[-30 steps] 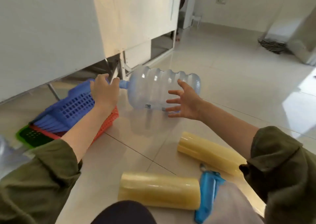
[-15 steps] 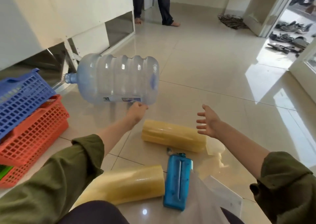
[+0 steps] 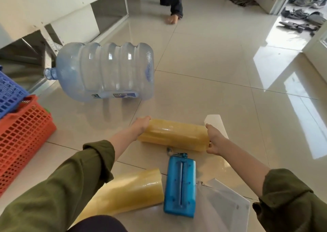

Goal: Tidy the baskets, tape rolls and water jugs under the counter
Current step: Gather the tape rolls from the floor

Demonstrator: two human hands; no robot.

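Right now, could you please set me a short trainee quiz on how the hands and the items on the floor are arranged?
1. True or false: the water jug stands upright on the floor.
2. Which item do the left hand and right hand hold? A. blue bottle B. far tape roll C. red basket
3. Fill in: the blue basket rests on top of the ____ basket.

Key: 1. False, it lies on its side, neck toward the counter. 2. B, one hand at each end. 3. Red.
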